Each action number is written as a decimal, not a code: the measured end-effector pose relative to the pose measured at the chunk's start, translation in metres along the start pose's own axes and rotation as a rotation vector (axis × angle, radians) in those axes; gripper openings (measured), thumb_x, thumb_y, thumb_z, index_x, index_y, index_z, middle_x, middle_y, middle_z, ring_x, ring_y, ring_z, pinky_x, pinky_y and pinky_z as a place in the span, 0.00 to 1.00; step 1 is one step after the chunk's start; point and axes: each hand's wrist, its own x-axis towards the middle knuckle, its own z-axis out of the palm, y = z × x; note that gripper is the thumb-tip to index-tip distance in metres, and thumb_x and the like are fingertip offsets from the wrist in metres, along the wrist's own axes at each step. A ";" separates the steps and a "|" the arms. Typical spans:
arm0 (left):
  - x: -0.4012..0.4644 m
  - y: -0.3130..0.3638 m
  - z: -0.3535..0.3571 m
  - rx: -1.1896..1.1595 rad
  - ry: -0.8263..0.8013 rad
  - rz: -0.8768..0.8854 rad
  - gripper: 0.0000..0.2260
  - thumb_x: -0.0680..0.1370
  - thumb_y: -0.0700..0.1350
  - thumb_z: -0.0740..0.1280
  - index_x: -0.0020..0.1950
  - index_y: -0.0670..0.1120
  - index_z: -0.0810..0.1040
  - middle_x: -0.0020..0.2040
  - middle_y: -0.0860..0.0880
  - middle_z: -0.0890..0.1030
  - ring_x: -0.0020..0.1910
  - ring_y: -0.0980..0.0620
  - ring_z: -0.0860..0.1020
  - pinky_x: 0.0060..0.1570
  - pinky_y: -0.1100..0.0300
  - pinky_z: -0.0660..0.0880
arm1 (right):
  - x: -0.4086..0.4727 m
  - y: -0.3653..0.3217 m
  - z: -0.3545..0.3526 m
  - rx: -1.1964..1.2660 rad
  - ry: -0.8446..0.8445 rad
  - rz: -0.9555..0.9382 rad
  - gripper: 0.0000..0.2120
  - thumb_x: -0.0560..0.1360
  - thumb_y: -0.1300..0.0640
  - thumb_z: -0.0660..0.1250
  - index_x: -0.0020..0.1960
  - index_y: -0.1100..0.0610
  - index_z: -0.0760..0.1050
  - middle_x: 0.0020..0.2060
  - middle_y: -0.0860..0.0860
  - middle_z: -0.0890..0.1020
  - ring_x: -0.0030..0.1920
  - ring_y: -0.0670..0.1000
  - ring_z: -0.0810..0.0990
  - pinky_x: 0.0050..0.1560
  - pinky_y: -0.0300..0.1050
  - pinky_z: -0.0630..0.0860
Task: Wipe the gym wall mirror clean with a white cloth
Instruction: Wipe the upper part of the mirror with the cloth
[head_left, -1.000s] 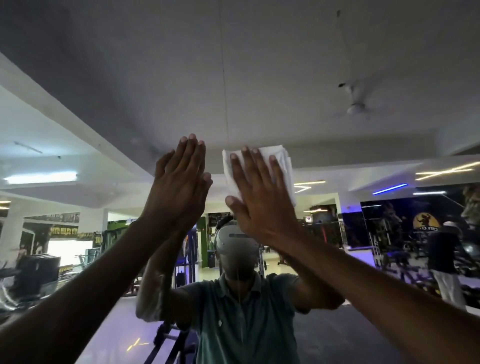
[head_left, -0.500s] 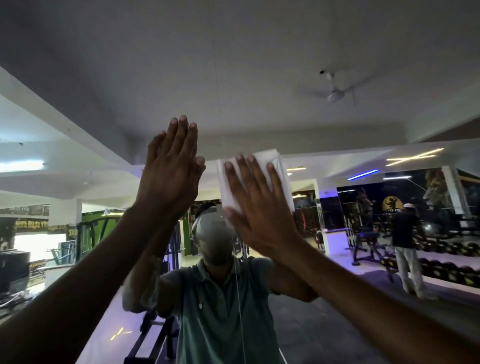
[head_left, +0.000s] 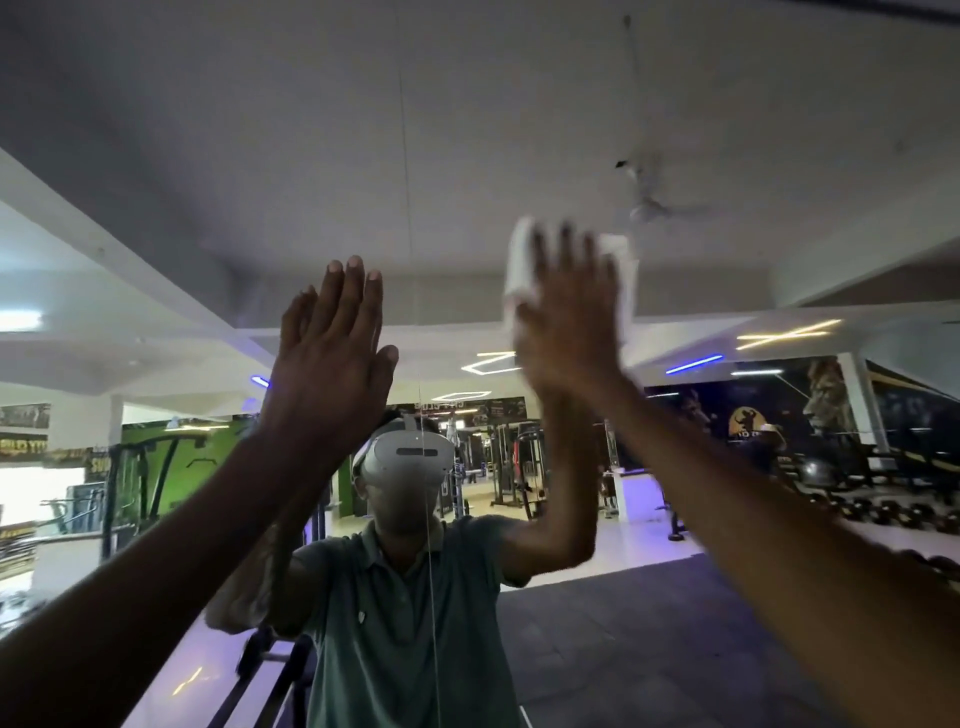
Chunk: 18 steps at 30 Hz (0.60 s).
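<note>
Clearly the wiping is under way, though how much of the gym wall mirror (head_left: 156, 130) is already clean cannot be judged: no smears or wet streaks show on the glass, and only the patch in front of the person is in view. A thin vertical seam (head_left: 410, 208) between mirror panels runs down the middle of that patch. By the look of it, the upper area to the right of the seam is the part being worked now, and the rest of the wall is probably still to do.

The right hand (head_left: 569, 322) is flat, fingers straight and spread, pressing the white cloth (head_left: 621, 265) against the glass; the cloth shows as a folded pad peeking out above and on both sides of the fingers, and both are blurred by motion. The left hand (head_left: 332, 358) is also flat with fingers straight and close together, palm on the mirror left of the seam, holding nothing and seemingly bracing the body.

Compared with half a second ago, the right hand and cloth have swept to the right and upward, from just beside the left hand to well apart from it and now clear of the seam. The left hand has stayed planted. The view has also shifted, so the headset (head_left: 408, 457) of the reflected person sits lower between the arms.
</note>
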 end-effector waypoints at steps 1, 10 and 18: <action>-0.001 0.005 0.001 -0.008 0.008 -0.018 0.31 0.83 0.50 0.54 0.85 0.38 0.56 0.85 0.37 0.54 0.85 0.39 0.51 0.80 0.42 0.50 | -0.030 -0.021 0.006 0.013 -0.025 -0.158 0.37 0.82 0.37 0.45 0.87 0.52 0.47 0.86 0.58 0.49 0.85 0.63 0.47 0.83 0.66 0.47; -0.033 0.000 -0.004 0.010 -0.041 0.060 0.31 0.84 0.53 0.49 0.84 0.40 0.58 0.85 0.39 0.57 0.85 0.41 0.54 0.81 0.42 0.54 | -0.022 0.092 0.000 -0.006 0.005 -0.139 0.33 0.83 0.43 0.49 0.86 0.51 0.53 0.84 0.59 0.58 0.84 0.62 0.55 0.80 0.67 0.56; -0.063 0.037 0.005 0.020 -0.027 0.031 0.31 0.85 0.52 0.52 0.84 0.36 0.58 0.84 0.36 0.57 0.84 0.37 0.54 0.81 0.41 0.53 | -0.163 -0.028 0.011 0.126 -0.130 -0.331 0.35 0.85 0.39 0.50 0.87 0.50 0.47 0.86 0.55 0.46 0.86 0.59 0.42 0.83 0.65 0.44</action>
